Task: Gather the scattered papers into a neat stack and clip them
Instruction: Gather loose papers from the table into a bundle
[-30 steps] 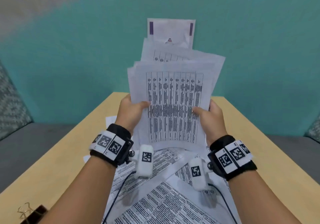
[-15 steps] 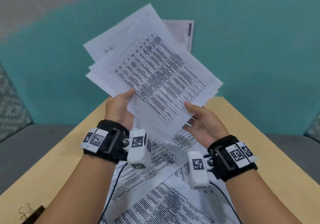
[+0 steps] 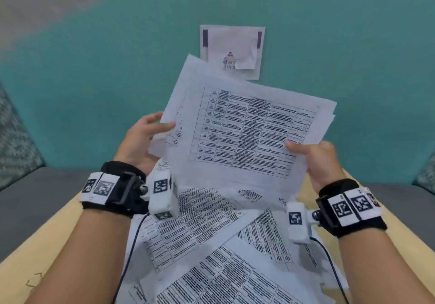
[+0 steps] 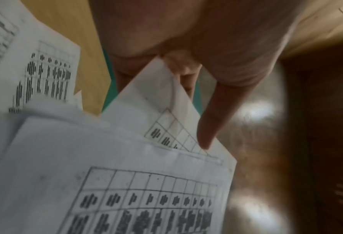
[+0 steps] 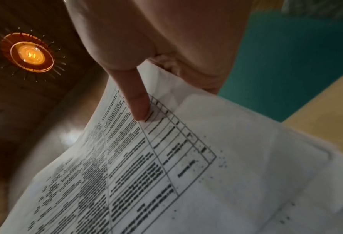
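My left hand (image 3: 141, 139) pinches the left edge of the bundle of papers (image 3: 247, 129), thumb on the printed face and fingers behind. My right hand (image 3: 315, 160) grips the bundle's lower right corner the same way, thumb pressed onto the table grid on the top sheet, fingers curled behind it. I hold the bundle up in the air above the table (image 3: 47, 252), turned sideways and tilted so its right end sits lower; its edges are not flush, with a few sheets fanning out at the top left and the right (the wrist views are blurred, but they show the thumbs lying on the paper). Beneath my wrists, loose printed sheets (image 3: 207, 245) lie overlapping at different angles on the tan tabletop. A wire clip (image 3: 35, 280) rests near the table's left front edge, well apart from the sheets. Behind the bundle, a white notice (image 3: 231, 44) is fixed to the teal wall (image 3: 94, 68).
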A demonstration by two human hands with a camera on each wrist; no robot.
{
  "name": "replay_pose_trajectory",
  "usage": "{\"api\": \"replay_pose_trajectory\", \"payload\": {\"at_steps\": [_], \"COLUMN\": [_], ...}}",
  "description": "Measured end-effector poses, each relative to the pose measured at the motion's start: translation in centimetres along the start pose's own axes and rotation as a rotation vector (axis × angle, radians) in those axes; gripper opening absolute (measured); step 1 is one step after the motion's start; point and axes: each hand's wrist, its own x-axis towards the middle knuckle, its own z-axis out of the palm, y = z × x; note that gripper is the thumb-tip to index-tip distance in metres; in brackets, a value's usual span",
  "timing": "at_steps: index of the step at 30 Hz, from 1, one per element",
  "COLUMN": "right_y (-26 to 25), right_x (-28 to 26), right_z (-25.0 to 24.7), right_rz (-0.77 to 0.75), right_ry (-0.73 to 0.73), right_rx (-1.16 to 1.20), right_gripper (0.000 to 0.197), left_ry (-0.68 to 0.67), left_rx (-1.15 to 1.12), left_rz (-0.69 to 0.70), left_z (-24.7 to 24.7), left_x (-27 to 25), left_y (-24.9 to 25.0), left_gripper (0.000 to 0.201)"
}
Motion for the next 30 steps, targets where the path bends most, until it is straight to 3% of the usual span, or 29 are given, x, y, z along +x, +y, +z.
{"api": "replay_pose_trajectory", "payload": {"at_steps": [2,6,10,18,21,26,30], "right_y": [0.1,0.6,1.2,1.7,1.6,3.0,4.2], "right_x": [-0.1,0.4,0.9,1.1,1.4,1.2,1.1], "right_z": [-0.1,-0.1,-0.1,0.1,0.1,0.3,1.0], "right_rz": [-0.029,-0.069,-0.03,-0.012,-0.028,-0.005,0.033], "right_ry": [-0.02,-0.016,-0.054,-0.036,-0.017,-0.022,-0.046], "right_rx": [-0.028,-0.108,-0.153,-0.134,-0.118,-0.156,-0.17], "right_gripper": [0.028,0.022,0.027,0.025,0.032,0.053,0.05], "left_ry": [-0.001,0.096,0.091,0.073,0.086,0.077,0.031], "left_rx": [0.209,0.44,0.538,0.486,0.438,0.459,0.443], "left_rz": [-0.007,0.061,0.028,0.022,0.038,-0.066,-0.124], "left_z": [0.2,0.3,-0.4,0.3,0.5,0.7,1.5], "left_x": [0.2,1.0,1.3,1.4,1.7,1.9,1.7], "left_y": [-0.9,-2.3,-2.5,-3.3,-3.4,-5.0,-6.2], "left_gripper": [0.052,0.036,0.026,0.028,0.033,0.044,0.045]}}
